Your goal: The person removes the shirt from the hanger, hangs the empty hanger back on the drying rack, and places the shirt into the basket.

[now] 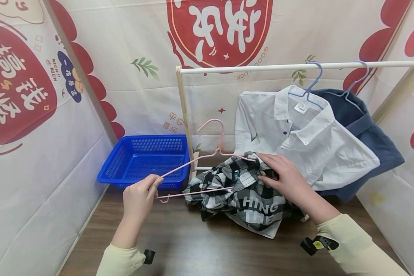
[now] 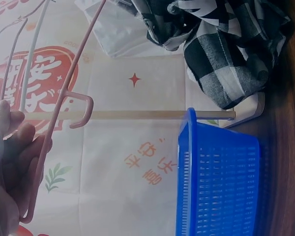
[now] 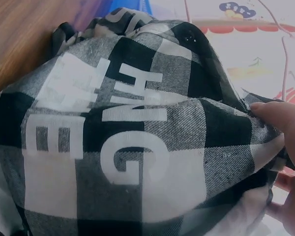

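My left hand (image 1: 140, 197) grips one end of a pink hanger (image 1: 184, 165), whose hook points up. The hanger's other end lies inside the neck of a black-and-white checked shirt (image 1: 258, 195) with white printed letters. At that shirt's collar my right hand (image 1: 284, 178) pinches the cloth between thumb and fingers. In the right wrist view the thumb (image 3: 265, 112) presses on the checked fabric. The shirt hangs bunched, its lower part close over the brown table. The left wrist view shows fingers (image 2: 27, 142) curled round the hanger's end.
A blue plastic basket (image 1: 143, 168) stands at the left beside the rack's post. On the white rack rail (image 1: 248, 69) hang a white shirt (image 1: 262, 119) and a dark blue garment (image 1: 365, 134), both on blue hangers. Printed cloth walls (image 1: 124, 96) enclose the brown table (image 1: 179, 237).
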### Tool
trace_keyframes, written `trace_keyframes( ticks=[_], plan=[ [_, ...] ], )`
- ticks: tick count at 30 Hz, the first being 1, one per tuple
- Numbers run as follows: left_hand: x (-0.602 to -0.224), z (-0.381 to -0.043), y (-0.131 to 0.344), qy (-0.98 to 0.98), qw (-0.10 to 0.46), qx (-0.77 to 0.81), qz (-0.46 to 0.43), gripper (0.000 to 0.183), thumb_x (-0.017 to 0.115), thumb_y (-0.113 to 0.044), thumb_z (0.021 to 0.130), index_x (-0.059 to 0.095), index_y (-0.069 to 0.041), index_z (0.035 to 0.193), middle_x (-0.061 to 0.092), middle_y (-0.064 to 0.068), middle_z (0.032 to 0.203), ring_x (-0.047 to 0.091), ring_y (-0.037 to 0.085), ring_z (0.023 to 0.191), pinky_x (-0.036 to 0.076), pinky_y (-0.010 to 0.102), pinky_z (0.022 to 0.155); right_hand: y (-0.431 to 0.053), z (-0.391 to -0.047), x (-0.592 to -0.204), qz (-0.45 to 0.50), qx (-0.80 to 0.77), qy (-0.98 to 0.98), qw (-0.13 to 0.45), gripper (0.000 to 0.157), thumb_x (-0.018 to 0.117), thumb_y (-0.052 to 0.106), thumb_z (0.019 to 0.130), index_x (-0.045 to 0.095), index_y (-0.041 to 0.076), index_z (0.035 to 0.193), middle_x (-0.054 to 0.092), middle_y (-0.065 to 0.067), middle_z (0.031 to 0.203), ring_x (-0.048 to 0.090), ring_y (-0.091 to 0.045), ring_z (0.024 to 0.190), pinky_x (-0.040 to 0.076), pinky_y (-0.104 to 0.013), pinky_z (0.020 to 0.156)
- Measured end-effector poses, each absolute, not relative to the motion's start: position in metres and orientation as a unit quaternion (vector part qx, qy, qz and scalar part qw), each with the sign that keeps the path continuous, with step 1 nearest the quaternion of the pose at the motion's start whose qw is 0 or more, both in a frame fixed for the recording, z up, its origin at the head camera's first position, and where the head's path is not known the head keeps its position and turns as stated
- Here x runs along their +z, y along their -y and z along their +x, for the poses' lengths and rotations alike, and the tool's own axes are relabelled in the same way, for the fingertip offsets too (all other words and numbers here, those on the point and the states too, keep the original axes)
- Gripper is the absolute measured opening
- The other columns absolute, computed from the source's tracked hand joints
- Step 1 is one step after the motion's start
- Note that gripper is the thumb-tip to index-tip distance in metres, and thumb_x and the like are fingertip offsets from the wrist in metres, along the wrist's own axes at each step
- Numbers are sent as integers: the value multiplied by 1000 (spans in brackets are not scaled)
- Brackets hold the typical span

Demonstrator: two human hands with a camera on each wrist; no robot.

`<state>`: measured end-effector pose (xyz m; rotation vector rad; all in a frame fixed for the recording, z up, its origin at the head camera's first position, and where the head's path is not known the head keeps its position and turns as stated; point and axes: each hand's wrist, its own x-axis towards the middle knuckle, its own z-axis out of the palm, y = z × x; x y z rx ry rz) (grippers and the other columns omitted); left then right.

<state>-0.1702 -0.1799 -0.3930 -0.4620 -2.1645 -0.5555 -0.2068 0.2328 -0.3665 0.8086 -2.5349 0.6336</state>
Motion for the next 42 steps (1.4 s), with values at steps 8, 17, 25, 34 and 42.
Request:
trace_keyframes(
  ticks=[8,17,25,34,42],
  plan=[
    [-388,-168,185,859,421,-223,-185,25,60,-28,94,66,-8,80,54,-4,52,47,11,41,33,29,39,-239,-211,-369,280,220,914,195,67,79,17,82,50,8,142,56,-15,134,48,-38,121,32,-61,99],
    [-390,-168,187,858,426,-226,-177,24,61,-29,94,67,-9,81,55,-5,52,48,11,41,33,30,39,-250,-214,-376,263,219,919,195,65,79,15,81,52,7,140,57,-17,131,49,-40,119,32,-61,97],
    [-390,-166,191,868,414,-217,-168,9,74,-11,82,66,-10,80,54,-7,52,47,10,40,31,29,39,-258,-212,-383,254,220,924,185,65,79,15,81,52,4,139,59,-19,127,50,-41,115,32,-61,96],
    [-395,-168,198,873,404,-213,-169,9,73,-13,84,65,-11,79,55,-7,53,50,10,42,33,30,39,-270,-211,-393,227,227,935,151,65,78,18,83,50,2,140,54,-25,132,46,-46,121,31,-62,99],
    [-397,-168,206,877,398,-210,-170,8,74,-11,83,67,-11,80,55,-7,53,51,9,43,34,30,40,-277,-212,-402,204,227,945,115,67,75,25,86,46,2,143,53,-25,134,45,-46,123,32,-61,100]
  ],
)
